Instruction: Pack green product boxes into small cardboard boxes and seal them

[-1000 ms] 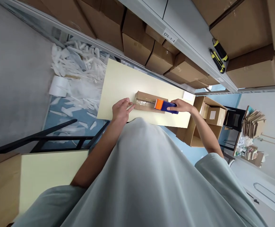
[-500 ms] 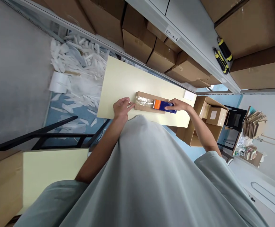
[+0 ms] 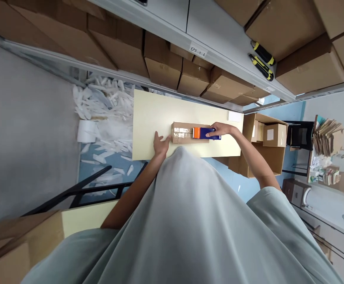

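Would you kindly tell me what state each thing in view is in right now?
Long carton: closed, clear tape along its top.
Tape dispenser: held, orange end over carton.
Right hand: closed on dispenser.
Left hand: open, fingers spread.
Large box: open, smaller boxes inside.
Cutters: lying on shelf, blades unclear.

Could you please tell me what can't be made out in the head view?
All in the head view:
- Long carton: contents hidden by its walls.
- Right hand: some fingers hidden behind the tape dispenser.
- White label: any print too small.
- Lower-left cardboard box: cut off by the edge.
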Tool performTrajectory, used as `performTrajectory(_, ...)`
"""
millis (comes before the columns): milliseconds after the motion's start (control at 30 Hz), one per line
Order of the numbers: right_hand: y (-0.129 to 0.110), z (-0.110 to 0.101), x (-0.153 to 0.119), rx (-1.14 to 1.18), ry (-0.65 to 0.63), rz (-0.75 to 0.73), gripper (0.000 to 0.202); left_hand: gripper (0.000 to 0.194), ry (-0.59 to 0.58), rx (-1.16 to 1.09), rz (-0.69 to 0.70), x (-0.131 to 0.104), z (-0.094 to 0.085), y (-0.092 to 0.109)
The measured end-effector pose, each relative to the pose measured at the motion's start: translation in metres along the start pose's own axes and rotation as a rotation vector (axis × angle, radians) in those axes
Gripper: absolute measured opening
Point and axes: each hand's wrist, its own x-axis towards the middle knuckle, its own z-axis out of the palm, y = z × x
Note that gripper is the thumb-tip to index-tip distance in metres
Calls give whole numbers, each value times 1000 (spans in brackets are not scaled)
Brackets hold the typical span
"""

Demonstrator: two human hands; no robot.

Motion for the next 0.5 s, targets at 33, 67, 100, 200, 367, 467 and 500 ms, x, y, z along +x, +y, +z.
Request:
performTrajectory(33,1,1,0,0,14,-4,60,81,-37,20,94,-4,-3,0)
performTrajectory(67,1,1,-1,3,28,-8,60,77,-96,33,192,-8,-5,0)
performTrajectory(100,1,2,-1,7,37,-10,59,74,-174,47,276,-13,-6,1)
performTrajectory(200,1,6,-4,25,52,-2,57,86,-412,203,366,-23,-4,6)
performTrajectory(367,1,10,-8,39,58,18,57,142,-436,689,550,-21,8,23)
performTrajectory(467,1,10,-8,12,59,17,56,161,-468,913,793,-13,22,35)
performTrajectory(500,2,10,-8,-4,59,14,55,164,-493,967,820,-12,27,38)
